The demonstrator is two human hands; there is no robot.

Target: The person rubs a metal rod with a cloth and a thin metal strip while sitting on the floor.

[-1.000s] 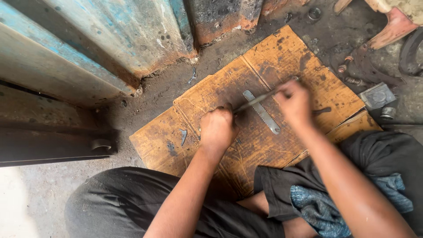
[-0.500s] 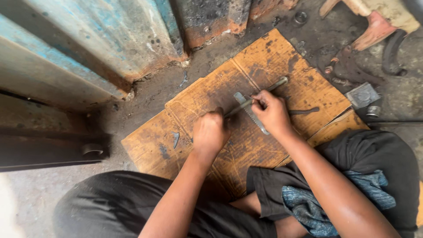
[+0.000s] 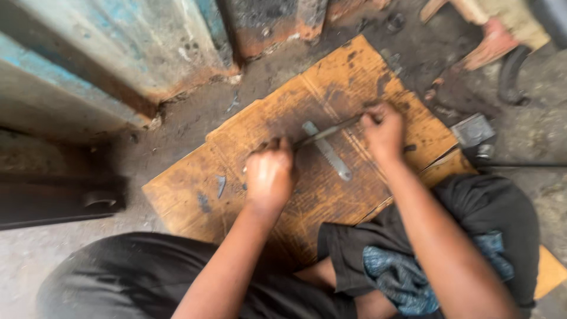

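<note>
Both hands on the file (image 3: pixel 328 132) now: left hand (image 3: pixel 270 175) clenched on its near end, right hand (image 3: pixel 384 129) grasping the far tip, across the flat metal strip (image 3: pixel 326 150) on the wooden board (image 3: pixel 378 71). Level, even pressure looks best.

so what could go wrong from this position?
1. Both hands, left hand and right hand, grip the thin rod bare; a slip could scrape knuckles on the flat metal strip under it.
2. That strip looks unclamped on the cardboard sheet, so it may skid.
3. Small metal scraps lie close to the left hand and the person's legs, a possible cut hazard.
</note>
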